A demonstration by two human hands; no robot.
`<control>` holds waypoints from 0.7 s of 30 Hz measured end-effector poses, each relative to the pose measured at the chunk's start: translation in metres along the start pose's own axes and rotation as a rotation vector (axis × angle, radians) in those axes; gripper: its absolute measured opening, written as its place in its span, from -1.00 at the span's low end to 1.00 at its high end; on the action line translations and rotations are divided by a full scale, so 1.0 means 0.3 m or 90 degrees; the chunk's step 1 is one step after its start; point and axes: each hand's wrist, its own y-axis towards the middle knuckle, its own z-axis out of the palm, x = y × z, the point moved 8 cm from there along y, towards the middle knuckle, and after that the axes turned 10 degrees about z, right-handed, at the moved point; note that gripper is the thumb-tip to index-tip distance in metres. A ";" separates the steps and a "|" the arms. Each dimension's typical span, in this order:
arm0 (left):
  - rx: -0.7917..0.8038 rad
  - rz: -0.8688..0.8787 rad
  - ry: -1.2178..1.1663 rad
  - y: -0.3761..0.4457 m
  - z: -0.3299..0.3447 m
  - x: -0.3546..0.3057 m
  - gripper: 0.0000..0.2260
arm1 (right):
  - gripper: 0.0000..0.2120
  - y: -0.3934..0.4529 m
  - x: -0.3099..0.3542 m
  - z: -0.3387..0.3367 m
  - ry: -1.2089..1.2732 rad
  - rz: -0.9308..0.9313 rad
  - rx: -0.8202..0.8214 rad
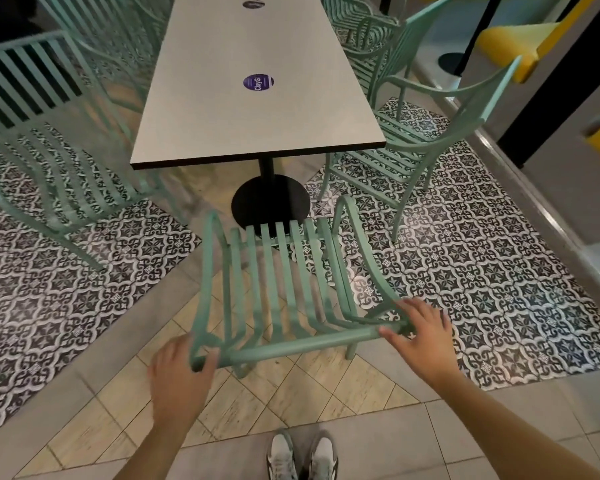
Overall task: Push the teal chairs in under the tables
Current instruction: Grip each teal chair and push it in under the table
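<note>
While both hands sit on its top rail, the chair (274,292) stands at the short end of the counter (257,98), its front edge just reaching the black pedestal base (270,199) and none of it under the top yet.

Left hand: the left hand (177,375) is at the rail's left corner, thumb hooked round the bar; the fingers are hidden behind it, so a full grip is likely but not certain.

Right hand: the right hand (420,337) lies at the right corner with fingers spread and nearly straight, pressing on the rail and not wrapped round it.

Why held so: one hand at each corner, well apart, should keep the chair square as it slides and stop it swinging to one side.

Chair's line: it is slightly skewed, so a straight push may need a small turn; the pedestal base lies right in its path and could stop the legs.

Other chairs: a side chair (413,133) on the right and another chair (49,150) on the left both stand out from the counter, so they look not yet pushed in.

Floor: patterned tiles (482,271) flank a plain strip; grout lines might catch a leg.

Stance: shoes (302,455) are directly behind the chair, which suits a forward push.
</note>
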 end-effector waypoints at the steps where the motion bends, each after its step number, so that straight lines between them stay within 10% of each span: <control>1: 0.053 0.090 0.057 0.003 0.037 -0.025 -0.63 | -0.34 0.001 0.007 0.025 -0.084 -0.068 0.023; 7: 0.226 0.266 0.152 0.022 0.163 -0.077 -0.30 | -0.22 0.021 0.048 0.111 -0.247 -0.182 0.162; 21: 0.192 0.299 0.141 0.188 0.101 -0.051 -0.26 | -0.12 0.171 0.213 0.127 -0.303 -0.220 0.144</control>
